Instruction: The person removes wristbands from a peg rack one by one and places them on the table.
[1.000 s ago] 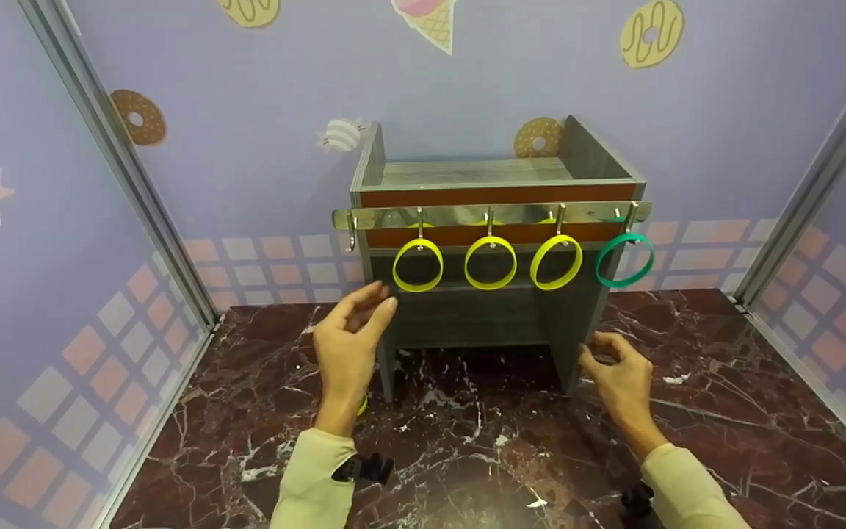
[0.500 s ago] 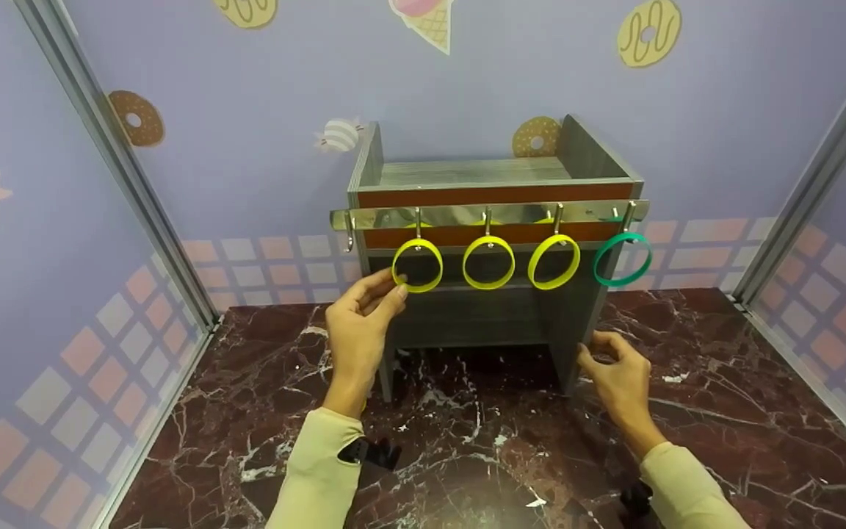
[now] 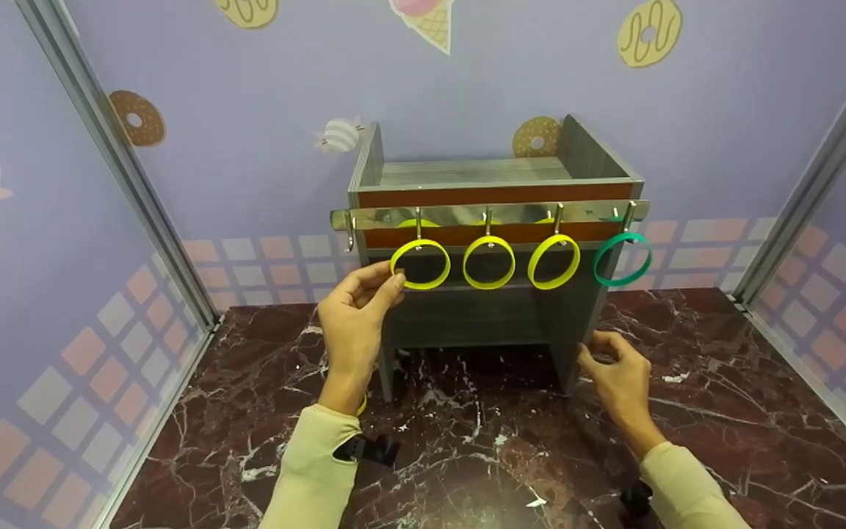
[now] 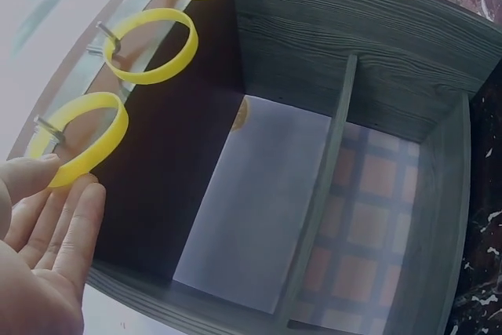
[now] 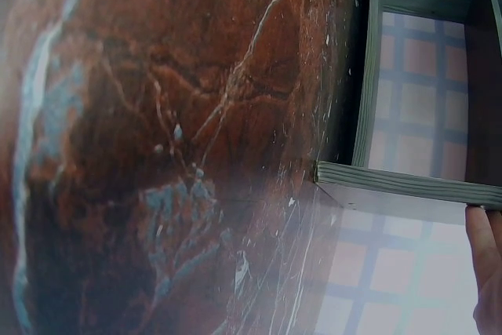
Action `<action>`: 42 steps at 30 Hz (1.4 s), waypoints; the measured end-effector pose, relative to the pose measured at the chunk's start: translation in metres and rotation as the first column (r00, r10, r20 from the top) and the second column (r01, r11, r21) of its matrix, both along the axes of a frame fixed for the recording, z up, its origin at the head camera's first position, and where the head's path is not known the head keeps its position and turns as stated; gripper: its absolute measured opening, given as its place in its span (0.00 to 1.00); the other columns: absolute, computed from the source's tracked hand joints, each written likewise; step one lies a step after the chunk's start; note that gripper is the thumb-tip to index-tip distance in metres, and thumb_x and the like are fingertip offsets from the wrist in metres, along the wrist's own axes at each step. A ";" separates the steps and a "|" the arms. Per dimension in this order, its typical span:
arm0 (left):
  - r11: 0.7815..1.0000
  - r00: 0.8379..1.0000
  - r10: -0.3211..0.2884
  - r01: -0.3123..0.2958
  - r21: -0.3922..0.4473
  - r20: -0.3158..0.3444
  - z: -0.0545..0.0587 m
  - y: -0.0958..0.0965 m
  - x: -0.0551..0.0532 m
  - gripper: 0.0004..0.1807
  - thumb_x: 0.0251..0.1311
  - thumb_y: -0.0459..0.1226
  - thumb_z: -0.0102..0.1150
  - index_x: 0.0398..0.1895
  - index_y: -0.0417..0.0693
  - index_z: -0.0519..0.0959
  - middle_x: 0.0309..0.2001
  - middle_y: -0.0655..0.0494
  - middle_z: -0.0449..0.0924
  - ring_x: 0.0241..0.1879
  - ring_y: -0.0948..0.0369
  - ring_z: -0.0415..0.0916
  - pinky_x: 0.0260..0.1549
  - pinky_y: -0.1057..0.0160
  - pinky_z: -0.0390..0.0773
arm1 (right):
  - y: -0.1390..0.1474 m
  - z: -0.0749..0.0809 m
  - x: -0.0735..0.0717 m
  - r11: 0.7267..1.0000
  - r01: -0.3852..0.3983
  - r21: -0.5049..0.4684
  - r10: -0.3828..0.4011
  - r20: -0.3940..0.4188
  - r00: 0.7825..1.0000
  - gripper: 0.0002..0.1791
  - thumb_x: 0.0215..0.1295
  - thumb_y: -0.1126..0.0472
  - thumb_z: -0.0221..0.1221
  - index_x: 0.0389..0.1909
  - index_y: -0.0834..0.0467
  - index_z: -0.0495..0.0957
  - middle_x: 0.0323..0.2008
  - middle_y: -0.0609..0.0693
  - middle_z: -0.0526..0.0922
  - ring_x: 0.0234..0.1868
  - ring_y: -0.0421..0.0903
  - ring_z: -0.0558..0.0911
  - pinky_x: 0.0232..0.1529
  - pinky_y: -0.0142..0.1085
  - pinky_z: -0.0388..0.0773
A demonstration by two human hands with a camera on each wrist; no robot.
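Note:
Pinched between thumb and fingers of my left hand [image 3: 353,316] is the lower left rim of the leftmost yellow ring [image 3: 421,283], which hangs on a hook of the metal hook rail [image 3: 452,214]. Two more yellow rings [image 3: 489,285] [image 3: 555,283] and a green ring [image 3: 623,282] hang on hooks to its right. In the left wrist view, the hook passes through the pinched ring [image 4: 110,135]. Fingertips of my right hand [image 3: 621,375] rest at the edge of the right side panel [image 3: 577,316] of the grey wooden shelf.
The rail's leftmost hook [image 3: 351,231] bears no ring. Part of another yellow ring [image 3: 362,405] shows on the dark red marbled tabletop [image 3: 467,455], behind my left wrist. Patterned walls [image 3: 247,184] enclose the table at the back and sides.
My left hand has risen and moved right to the leftmost yellow ring and taken hold of it. That ring has shifted and turned slightly on its hook. The right hand has stayed still.

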State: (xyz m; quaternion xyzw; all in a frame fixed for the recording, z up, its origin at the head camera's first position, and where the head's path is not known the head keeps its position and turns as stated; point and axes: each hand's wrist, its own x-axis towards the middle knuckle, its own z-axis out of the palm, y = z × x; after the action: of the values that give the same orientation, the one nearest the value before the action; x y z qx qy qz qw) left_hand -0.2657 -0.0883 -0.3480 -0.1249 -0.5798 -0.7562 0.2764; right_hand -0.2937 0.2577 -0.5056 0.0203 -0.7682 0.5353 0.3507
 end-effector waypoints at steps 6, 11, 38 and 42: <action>1.000 1.000 0.006 -0.006 -0.009 -0.023 0.005 -0.001 0.002 0.11 0.62 0.23 0.71 0.46 0.25 0.85 0.40 0.40 0.89 0.37 0.51 0.89 0.41 0.58 0.88 | 0.000 0.000 0.001 1.000 -0.012 0.001 0.012 0.003 1.000 0.09 0.59 0.78 0.70 0.40 0.70 0.86 0.35 0.62 0.89 0.32 0.30 0.84 0.32 0.22 0.80; 1.000 0.999 0.008 -0.008 0.001 -0.046 0.010 -0.002 0.007 0.10 0.63 0.23 0.71 0.46 0.26 0.85 0.41 0.39 0.89 0.38 0.55 0.89 0.42 0.58 0.88 | 0.000 0.000 0.002 1.000 -0.010 0.014 0.010 -0.005 1.000 0.09 0.60 0.78 0.70 0.40 0.69 0.87 0.35 0.60 0.90 0.34 0.29 0.85 0.33 0.22 0.80; 0.984 0.993 0.113 -0.116 0.134 0.025 -0.014 -0.039 0.028 0.09 0.63 0.22 0.71 0.46 0.30 0.87 0.41 0.40 0.89 0.39 0.54 0.89 0.44 0.56 0.88 | -0.012 0.015 0.012 1.000 0.007 0.007 -0.007 -0.027 1.000 0.09 0.58 0.82 0.69 0.39 0.74 0.85 0.35 0.66 0.89 0.33 0.32 0.84 0.35 0.21 0.80; 0.978 0.989 0.136 -0.143 0.149 0.053 -0.020 -0.045 0.028 0.09 0.63 0.22 0.71 0.46 0.29 0.87 0.40 0.42 0.88 0.37 0.54 0.89 0.42 0.58 0.88 | -0.019 0.029 0.022 1.000 -0.005 0.005 0.005 -0.034 0.999 0.09 0.58 0.82 0.69 0.40 0.75 0.84 0.34 0.66 0.88 0.32 0.35 0.85 0.34 0.22 0.79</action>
State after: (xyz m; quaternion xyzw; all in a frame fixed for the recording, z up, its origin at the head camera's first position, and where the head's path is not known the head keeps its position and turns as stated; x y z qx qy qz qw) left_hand -0.2374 -0.1336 -0.3678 -0.0463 -0.5333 -0.7795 0.3253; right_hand -0.2713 0.2385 -0.4771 0.0321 -0.7634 0.5338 0.3623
